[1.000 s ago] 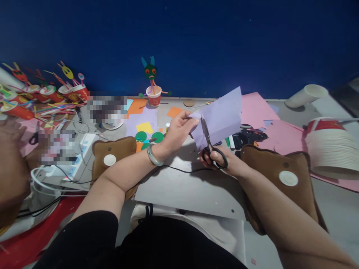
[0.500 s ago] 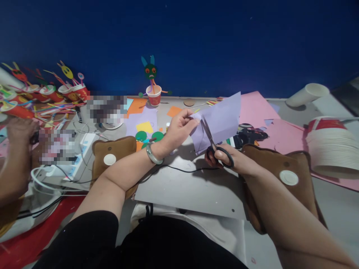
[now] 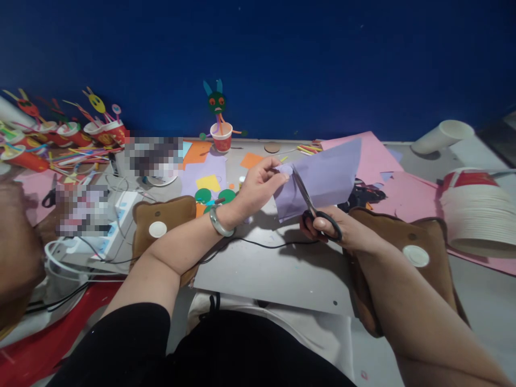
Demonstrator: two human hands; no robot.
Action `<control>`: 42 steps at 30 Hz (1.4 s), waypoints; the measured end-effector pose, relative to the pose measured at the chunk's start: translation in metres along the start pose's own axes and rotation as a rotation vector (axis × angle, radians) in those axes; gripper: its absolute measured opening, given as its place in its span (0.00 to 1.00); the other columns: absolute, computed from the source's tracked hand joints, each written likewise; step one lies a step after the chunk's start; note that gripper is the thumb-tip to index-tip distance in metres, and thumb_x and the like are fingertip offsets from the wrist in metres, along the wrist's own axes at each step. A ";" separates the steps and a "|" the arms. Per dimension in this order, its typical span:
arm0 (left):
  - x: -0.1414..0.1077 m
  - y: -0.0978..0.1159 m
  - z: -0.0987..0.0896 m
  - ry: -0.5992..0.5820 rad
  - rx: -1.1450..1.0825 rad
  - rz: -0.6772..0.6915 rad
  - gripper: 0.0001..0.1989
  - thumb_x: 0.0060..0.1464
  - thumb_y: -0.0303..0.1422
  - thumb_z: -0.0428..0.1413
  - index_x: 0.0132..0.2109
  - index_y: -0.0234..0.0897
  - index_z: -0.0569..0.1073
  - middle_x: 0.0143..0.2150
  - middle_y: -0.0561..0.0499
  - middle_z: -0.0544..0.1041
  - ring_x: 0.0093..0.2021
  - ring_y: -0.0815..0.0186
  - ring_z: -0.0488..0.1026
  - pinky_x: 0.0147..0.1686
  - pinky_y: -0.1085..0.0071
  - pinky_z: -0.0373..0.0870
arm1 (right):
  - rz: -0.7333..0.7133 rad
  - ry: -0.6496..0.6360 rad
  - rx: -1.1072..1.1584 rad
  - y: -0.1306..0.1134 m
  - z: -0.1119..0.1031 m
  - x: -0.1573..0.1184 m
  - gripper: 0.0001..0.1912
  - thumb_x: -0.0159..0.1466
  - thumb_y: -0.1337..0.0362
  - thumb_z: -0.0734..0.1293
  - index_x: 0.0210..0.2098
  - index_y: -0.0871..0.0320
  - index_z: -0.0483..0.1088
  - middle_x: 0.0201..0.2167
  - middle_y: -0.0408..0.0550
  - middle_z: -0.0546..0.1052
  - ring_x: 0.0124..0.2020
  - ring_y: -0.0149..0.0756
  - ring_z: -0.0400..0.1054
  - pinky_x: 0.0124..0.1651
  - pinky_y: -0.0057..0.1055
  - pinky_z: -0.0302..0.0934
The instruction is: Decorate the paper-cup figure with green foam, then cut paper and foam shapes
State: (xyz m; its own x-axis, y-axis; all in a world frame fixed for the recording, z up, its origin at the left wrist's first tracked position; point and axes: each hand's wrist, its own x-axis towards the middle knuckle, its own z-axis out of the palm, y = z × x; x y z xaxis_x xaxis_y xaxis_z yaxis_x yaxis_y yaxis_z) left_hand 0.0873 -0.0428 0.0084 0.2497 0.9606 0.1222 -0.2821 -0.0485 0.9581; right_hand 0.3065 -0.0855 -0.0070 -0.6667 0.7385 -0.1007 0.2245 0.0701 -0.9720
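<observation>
A sheet of purple paper is held up above the table, pinched at its left corner by my left hand. My right hand grips black-handled scissors, with fingers through the loops. The narrow blades point up and left, lying against the paper close to my left fingertips. Whether the blades are fully closed is hard to make out. Below my left hand lie green paper circles and a yellow paper piece.
A red cup with a green-headed figure stands at the back. Brown cushions flank my arms. On the right are pink paper, a stack of white paper plates and a white tube. Another person's arm is at left.
The purple sheet has swung to the right and lower. My right hand and the scissors have shifted slightly right. The other person's arm at left has drawn closer to the edge.
</observation>
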 end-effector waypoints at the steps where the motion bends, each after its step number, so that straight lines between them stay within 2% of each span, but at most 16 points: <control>1: 0.000 0.000 0.000 0.000 -0.002 0.006 0.12 0.57 0.27 0.62 0.32 0.39 0.65 0.22 0.61 0.60 0.21 0.76 0.54 0.23 0.75 0.49 | 0.010 0.004 0.004 0.000 0.000 0.000 0.36 0.64 0.31 0.66 0.22 0.58 0.66 0.18 0.45 0.67 0.20 0.27 0.56 0.24 0.30 0.47; 9: -0.001 0.002 0.001 0.011 -0.015 -0.010 0.13 0.57 0.27 0.64 0.32 0.39 0.65 0.24 0.60 0.60 0.22 0.76 0.54 0.24 0.74 0.50 | 0.016 0.021 -0.019 -0.001 0.000 0.001 0.36 0.63 0.30 0.66 0.21 0.57 0.65 0.19 0.44 0.68 0.20 0.28 0.57 0.23 0.29 0.48; 18: -0.001 -0.001 -0.001 -0.015 0.002 0.041 0.12 0.58 0.30 0.63 0.33 0.39 0.65 0.24 0.59 0.61 0.23 0.75 0.55 0.24 0.74 0.51 | 0.014 0.032 -0.043 -0.002 0.000 0.001 0.37 0.63 0.29 0.66 0.21 0.58 0.66 0.18 0.44 0.66 0.20 0.26 0.54 0.23 0.30 0.46; 25: -0.001 0.000 0.001 0.018 -0.007 0.012 0.13 0.57 0.30 0.65 0.33 0.38 0.66 0.24 0.59 0.61 0.24 0.76 0.55 0.24 0.74 0.51 | 0.008 0.039 -0.043 -0.002 0.000 0.001 0.37 0.63 0.30 0.66 0.21 0.58 0.67 0.18 0.43 0.65 0.20 0.27 0.53 0.23 0.31 0.45; 33: 0.000 -0.003 -0.001 -0.031 -0.017 0.005 0.17 0.56 0.40 0.68 0.34 0.38 0.68 0.23 0.59 0.66 0.22 0.75 0.63 0.23 0.76 0.61 | 0.003 0.022 -0.060 0.003 -0.001 0.002 0.37 0.63 0.29 0.65 0.22 0.58 0.66 0.20 0.44 0.67 0.22 0.28 0.56 0.26 0.31 0.48; 37: 0.002 -0.007 -0.004 -0.064 -0.017 0.041 0.21 0.53 0.45 0.70 0.33 0.38 0.68 0.23 0.60 0.65 0.22 0.76 0.63 0.22 0.76 0.60 | 0.038 -0.025 -0.074 0.004 -0.002 0.002 0.37 0.62 0.28 0.65 0.23 0.57 0.63 0.19 0.41 0.64 0.23 0.28 0.54 0.26 0.31 0.47; 42: 0.003 -0.009 -0.007 -0.096 0.002 0.066 0.19 0.55 0.43 0.68 0.33 0.38 0.68 0.23 0.59 0.66 0.23 0.76 0.63 0.23 0.76 0.59 | 0.051 -0.022 -0.061 0.002 -0.002 0.001 0.37 0.62 0.28 0.66 0.23 0.56 0.60 0.20 0.41 0.61 0.24 0.29 0.53 0.28 0.31 0.46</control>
State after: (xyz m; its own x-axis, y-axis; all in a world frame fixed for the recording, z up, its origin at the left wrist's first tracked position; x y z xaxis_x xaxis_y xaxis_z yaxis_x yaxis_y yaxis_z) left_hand 0.0842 -0.0377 -0.0011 0.3180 0.9248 0.2087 -0.2994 -0.1109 0.9477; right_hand 0.3080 -0.0833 -0.0088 -0.6687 0.7273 -0.1547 0.3009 0.0744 -0.9508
